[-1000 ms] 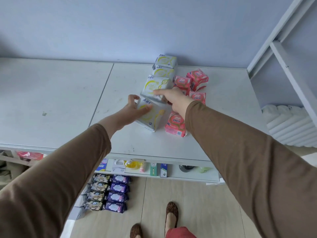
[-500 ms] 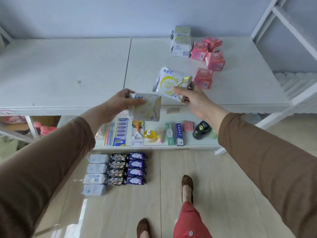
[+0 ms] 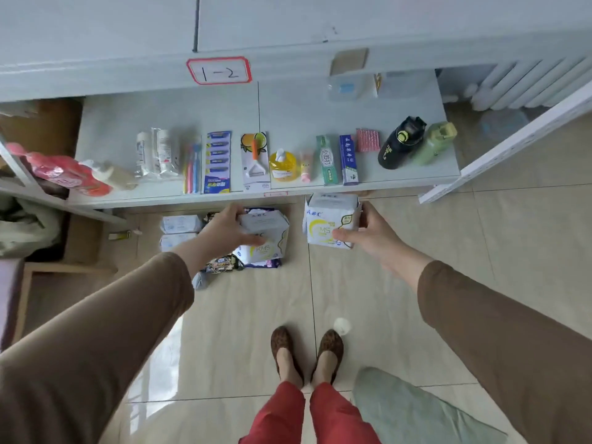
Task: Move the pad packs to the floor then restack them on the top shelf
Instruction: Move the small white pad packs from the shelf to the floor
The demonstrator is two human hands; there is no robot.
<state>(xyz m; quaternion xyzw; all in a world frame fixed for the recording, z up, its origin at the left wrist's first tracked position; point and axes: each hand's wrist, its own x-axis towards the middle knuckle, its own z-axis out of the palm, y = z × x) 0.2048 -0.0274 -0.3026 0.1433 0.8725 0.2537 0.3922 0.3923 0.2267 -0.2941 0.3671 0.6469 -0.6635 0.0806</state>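
Two white pad packs held low over the floor [image 3: 400,251], below the lower shelf [image 3: 320,116]: left pack [image 3: 266,235] in left hand [image 3: 224,233], right pack [image 3: 331,221] in right hand [image 3: 368,235]. Fingers curled round each, likely for set-down beside wrapped packs [image 3: 179,224].

One head-worn view, looking steeply down

The camera looks from above past the white top shelf's front edge [image 3: 288,64] onto the beige tiled floor [image 3: 400,283]; both outstretched arms are near, feet directly below.
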